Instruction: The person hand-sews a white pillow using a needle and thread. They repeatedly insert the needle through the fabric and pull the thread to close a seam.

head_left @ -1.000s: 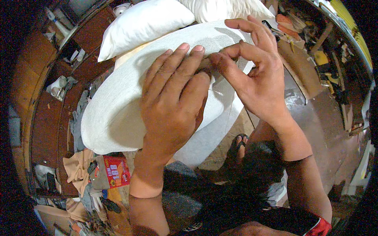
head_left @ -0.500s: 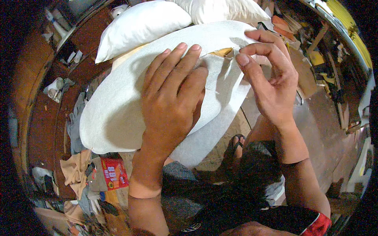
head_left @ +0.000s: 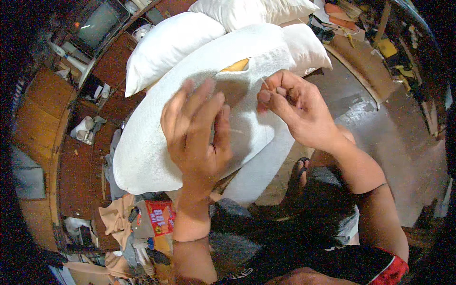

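Pinching something thin [head_left: 265, 83], the right hand [head_left: 299, 107] is hovering over the white cushion [head_left: 145, 142], whose slit [head_left: 232, 71] beyond both hands is showing yellow filling [head_left: 237, 65]; the left hand [head_left: 195, 130] is hanging wide, blurred.

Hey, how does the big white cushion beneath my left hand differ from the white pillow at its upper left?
The cushion is larger than the pillow. The cushion's cover looks finely textured; the pillow's looks smoother. The cushion has an open slit showing something yellow; the pillow shows no opening. Both are white.
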`<action>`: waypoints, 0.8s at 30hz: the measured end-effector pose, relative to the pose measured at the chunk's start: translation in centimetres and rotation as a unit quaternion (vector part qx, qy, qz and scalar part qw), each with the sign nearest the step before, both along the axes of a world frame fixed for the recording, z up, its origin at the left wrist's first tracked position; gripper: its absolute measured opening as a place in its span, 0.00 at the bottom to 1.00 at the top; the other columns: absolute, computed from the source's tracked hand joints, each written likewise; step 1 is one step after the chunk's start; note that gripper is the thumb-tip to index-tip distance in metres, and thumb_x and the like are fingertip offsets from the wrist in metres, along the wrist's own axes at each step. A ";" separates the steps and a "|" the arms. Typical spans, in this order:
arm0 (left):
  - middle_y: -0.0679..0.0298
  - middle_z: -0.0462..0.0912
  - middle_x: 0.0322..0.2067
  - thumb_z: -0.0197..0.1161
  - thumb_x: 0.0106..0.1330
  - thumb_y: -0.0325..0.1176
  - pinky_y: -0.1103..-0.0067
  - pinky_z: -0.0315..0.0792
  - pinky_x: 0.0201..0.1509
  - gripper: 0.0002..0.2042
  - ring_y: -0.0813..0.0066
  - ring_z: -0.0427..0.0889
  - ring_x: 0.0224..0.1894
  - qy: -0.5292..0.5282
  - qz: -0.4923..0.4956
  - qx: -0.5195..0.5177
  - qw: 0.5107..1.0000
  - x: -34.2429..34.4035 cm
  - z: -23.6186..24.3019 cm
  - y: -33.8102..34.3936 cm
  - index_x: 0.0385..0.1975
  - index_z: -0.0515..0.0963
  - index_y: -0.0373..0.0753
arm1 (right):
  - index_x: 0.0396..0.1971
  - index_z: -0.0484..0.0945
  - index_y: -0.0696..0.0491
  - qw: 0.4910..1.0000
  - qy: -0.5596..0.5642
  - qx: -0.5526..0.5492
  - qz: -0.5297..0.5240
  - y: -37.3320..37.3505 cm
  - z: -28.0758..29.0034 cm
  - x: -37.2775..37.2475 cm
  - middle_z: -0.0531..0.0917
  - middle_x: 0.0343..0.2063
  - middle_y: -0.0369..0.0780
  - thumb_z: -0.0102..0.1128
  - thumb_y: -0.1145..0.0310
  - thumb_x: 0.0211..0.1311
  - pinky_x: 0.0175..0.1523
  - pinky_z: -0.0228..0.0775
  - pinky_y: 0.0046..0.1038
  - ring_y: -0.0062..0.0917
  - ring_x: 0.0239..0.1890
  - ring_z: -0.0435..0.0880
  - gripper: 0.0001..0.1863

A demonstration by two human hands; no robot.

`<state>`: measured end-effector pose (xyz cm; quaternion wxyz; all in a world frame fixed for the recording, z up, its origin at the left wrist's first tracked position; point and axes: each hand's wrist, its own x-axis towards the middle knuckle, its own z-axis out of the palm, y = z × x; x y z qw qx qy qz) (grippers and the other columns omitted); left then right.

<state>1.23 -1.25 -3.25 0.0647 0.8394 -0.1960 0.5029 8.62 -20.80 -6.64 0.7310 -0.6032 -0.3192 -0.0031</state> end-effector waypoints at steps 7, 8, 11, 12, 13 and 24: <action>0.57 0.82 0.59 0.67 0.59 0.23 0.61 0.74 0.64 0.16 0.53 0.79 0.62 0.113 -0.047 0.030 0.992 -1.6 -0.2 -2.5 0.48 0.83 0.41 | 0.41 0.84 0.61 0.956 -0.179 -0.204 0.110 -4.2 2.7 -3.3 0.86 0.37 0.53 0.61 0.74 0.69 0.44 0.79 0.39 0.46 0.41 0.88 0.07; 0.58 0.82 0.59 0.67 0.59 0.22 0.61 0.75 0.63 0.15 0.53 0.79 0.62 0.141 -0.058 0.045 0.987 -1.6 -0.5 -2.4 0.47 0.83 0.40 | 0.42 0.84 0.61 0.949 -0.169 -0.224 0.141 -5.1 2.9 -3.5 0.86 0.38 0.53 0.62 0.74 0.68 0.45 0.80 0.40 0.48 0.42 0.88 0.08; 0.57 0.84 0.56 0.67 0.61 0.22 0.63 0.77 0.61 0.12 0.53 0.82 0.58 0.154 -0.052 0.008 0.987 -1.5 -1.1 -2.0 0.44 0.83 0.39 | 0.42 0.84 0.61 0.948 -0.167 -0.223 0.154 -7.0 2.1 -2.2 0.87 0.35 0.52 0.63 0.74 0.68 0.46 0.80 0.39 0.45 0.41 0.89 0.08; 0.56 0.85 0.54 0.67 0.62 0.22 0.64 0.77 0.60 0.11 0.53 0.83 0.56 0.146 -0.045 -0.017 0.988 -1.4 -1.2 -2.0 0.44 0.83 0.39 | 0.44 0.86 0.60 0.948 -0.155 -0.224 0.166 -8.1 1.7 -1.1 0.89 0.34 0.47 0.66 0.72 0.67 0.47 0.80 0.35 0.37 0.40 0.90 0.09; 0.55 0.86 0.52 0.67 0.64 0.22 0.65 0.78 0.59 0.09 0.53 0.84 0.54 0.114 -0.055 -0.049 0.991 -1.3 -1.3 -2.0 0.43 0.83 0.38 | 0.44 0.87 0.60 0.954 -0.124 -0.229 0.146 -9.2 1.2 -0.3 0.89 0.35 0.46 0.67 0.72 0.67 0.47 0.80 0.34 0.34 0.41 0.89 0.10; 0.50 0.87 0.46 0.61 0.75 0.21 0.74 0.82 0.51 0.05 0.70 0.87 0.45 0.062 -0.153 -0.345 0.924 -0.9 -0.8 -1.3 0.44 0.81 0.28 | 0.37 0.90 0.51 0.942 0.114 -0.267 -0.169 -22.3 -5.4 8.4 0.85 0.32 0.29 0.74 0.60 0.66 0.31 0.61 0.21 0.11 0.29 0.71 0.10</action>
